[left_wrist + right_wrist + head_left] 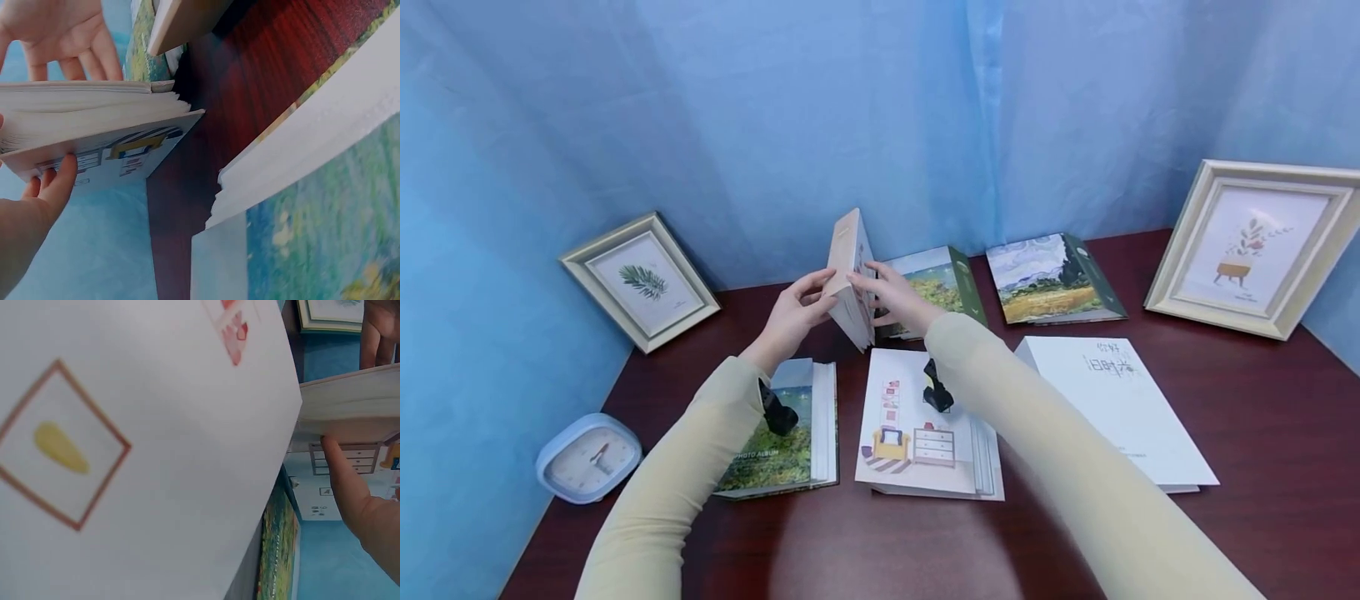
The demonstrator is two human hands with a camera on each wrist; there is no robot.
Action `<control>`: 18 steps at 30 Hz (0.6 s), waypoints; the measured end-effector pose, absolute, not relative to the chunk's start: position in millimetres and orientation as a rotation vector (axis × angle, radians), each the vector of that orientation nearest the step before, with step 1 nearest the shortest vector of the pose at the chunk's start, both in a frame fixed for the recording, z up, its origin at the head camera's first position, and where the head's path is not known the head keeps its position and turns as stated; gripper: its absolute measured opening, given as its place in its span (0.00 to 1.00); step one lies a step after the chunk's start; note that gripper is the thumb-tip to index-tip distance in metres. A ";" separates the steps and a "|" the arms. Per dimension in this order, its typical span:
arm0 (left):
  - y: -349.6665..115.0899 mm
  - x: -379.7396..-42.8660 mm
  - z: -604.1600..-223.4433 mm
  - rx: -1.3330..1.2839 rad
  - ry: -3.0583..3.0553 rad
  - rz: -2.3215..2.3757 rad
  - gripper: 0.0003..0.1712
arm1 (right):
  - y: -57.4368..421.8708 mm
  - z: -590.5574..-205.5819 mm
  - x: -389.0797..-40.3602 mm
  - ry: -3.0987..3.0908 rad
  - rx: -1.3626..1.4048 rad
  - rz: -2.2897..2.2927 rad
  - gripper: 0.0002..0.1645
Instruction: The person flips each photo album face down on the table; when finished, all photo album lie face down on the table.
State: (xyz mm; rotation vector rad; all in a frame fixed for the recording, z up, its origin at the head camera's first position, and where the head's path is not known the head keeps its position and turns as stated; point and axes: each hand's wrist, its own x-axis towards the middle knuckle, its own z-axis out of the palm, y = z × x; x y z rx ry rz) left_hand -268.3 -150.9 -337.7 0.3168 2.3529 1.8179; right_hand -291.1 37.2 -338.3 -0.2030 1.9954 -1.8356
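Observation:
A pale photo album (844,242) with a furniture drawing on its cover stands upright on the table near the back, its pages slightly fanned. From the left my left hand (793,317) holds it, fingertips on the drawn cover (134,156) in the left wrist view. My right hand (898,298) holds the other side; in the right wrist view a finger (344,469) lies against a cover with a drawn chest of drawers. Below my hands lie a matching white album (906,417) and a landscape-painting album (790,433), partly hidden by my left wrist.
Behind my right hand leans a green-spined album (936,279), with a similar painted album (1048,279) further right. A large white album (1120,408) lies beside my right forearm. Framed pictures (643,282) (1255,250) stand at both sides, and a blue clock (587,458) at left.

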 end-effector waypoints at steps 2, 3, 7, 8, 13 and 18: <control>-149.4 -267.7 -339.3 0.317 2.340 1.833 0.30 | 38.4 -335.8 -289.7 1.995 -0.220 -1.844 0.44; -148.9 -267.4 -340.2 0.320 2.337 1.835 0.30 | 39.1 -334.8 -289.0 1.994 -0.231 -1.846 0.44; -148.1 -268.1 -344.9 0.342 2.322 1.841 0.31 | 41.8 -332.7 -287.7 1.998 -0.267 -1.834 0.45; -147.8 -268.5 -346.5 0.349 2.318 1.840 0.31 | 42.1 -332.7 -287.6 2.000 -0.271 -1.830 0.45; -146.1 -270.7 -354.8 0.356 2.293 1.860 0.31 | 41.3 -332.3 -286.6 2.023 -0.284 -1.815 0.46; -144.7 -270.4 -357.9 0.347 2.293 1.874 0.30 | 39.2 -333.3 -285.8 2.024 -0.259 -1.831 0.45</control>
